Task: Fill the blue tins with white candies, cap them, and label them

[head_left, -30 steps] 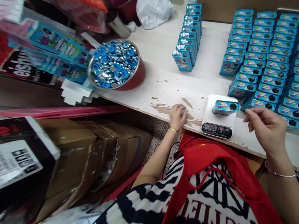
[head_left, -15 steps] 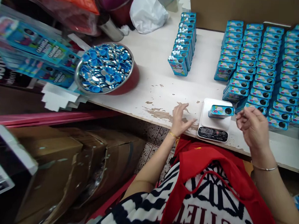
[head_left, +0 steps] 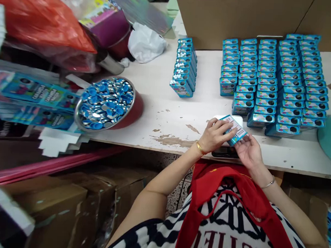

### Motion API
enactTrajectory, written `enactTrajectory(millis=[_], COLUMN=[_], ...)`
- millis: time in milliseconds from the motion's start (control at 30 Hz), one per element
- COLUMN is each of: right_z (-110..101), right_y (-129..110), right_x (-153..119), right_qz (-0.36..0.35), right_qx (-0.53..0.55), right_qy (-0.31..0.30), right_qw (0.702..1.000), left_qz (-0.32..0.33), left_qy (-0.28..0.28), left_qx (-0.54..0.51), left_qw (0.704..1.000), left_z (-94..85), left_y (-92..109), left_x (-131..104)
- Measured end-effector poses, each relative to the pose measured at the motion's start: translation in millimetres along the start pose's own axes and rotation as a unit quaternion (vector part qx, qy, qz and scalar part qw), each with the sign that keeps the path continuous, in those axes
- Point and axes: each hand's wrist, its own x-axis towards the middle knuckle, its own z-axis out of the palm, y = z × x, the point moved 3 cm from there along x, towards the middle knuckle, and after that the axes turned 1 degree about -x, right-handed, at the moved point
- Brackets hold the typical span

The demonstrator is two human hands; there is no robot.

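Observation:
A blue tin (head_left: 234, 130) is tilted over the white scale (head_left: 239, 120), its printed side facing up. My left hand (head_left: 216, 134) wraps round the tin's left side with the fingers across it. Under its lower right end lies my right hand (head_left: 249, 150), palm up, with the fingers reaching beneath the tin and partly hidden. The scale's dark display panel (head_left: 225, 154) shows only in part below my hands. Rows of closed blue tins (head_left: 266, 92) stand to the right, and one row of tins with white candies at the top (head_left: 182, 87) stands farther back on the left.
A metal-rimmed red bowl (head_left: 137, 112) of blue and silver caps sits at the left table edge. Behind it are a white plastic bag (head_left: 146, 42) and an orange bag (head_left: 46, 22). A teal container (head_left: 329, 135) is at the far right, cardboard (head_left: 239, 21) at the back.
The tin on the scale has been picked up and tilted. My left hand has closed on it and my right hand has moved left beneath it. The camera view has shifted.

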Motion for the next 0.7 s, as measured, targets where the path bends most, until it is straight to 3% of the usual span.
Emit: enactTrajectory(millis=[133, 300, 433, 567, 700], right_z=[1, 6, 7, -2, -21], right_y=[5, 6, 4, -3, -16], right_x=[5, 3, 1, 3, 4], right_qz=[-0.001, 0.003, 0.011, -0.006, -0.033], right_qx=[0.010, 0.033, 0.033, 0.021, -0.022], right_qy=[0.001, -0.009, -0.028, -0.014, 0.000], right_qw=[1.000, 0.999, 0.999, 1.000, 0.999], left_qz=[-0.014, -0.017, -0.064, -0.130, -0.184], left_qy=[0.002, 0.048, 0.063, 0.079, 0.109], left_qx=[0.031, 0.064, 0.050, -0.024, -0.186], left_qw=[0.999, 0.997, 0.995, 0.988, 0.959], left_z=[0.2, 4.7, 3.7, 6.1, 22.3], left_y=[-2, -6, -6, -9, -20], left_x=[-8, -18, -23, -16, -10])
